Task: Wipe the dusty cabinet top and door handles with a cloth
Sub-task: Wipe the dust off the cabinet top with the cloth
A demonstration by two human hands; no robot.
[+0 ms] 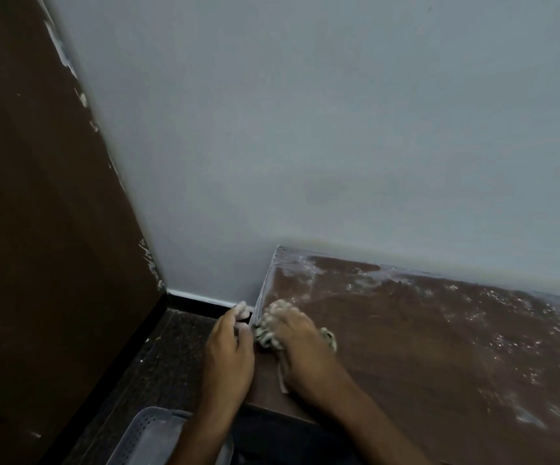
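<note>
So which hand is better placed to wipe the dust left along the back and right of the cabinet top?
Right. The right hand already presses the cloth on the cabinet top; the left hand sits off its left edge, holding no cloth.

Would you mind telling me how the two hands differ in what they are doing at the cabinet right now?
The right hand lies on the cabinet top, pressing the crumpled cloth at its left edge; the left hand is beside the cabinet, off that edge, over the floor. The right hand covers the cloth; the left holds nothing, fingers loosely curled. Both have whitish dust on their fingertips.
</note>
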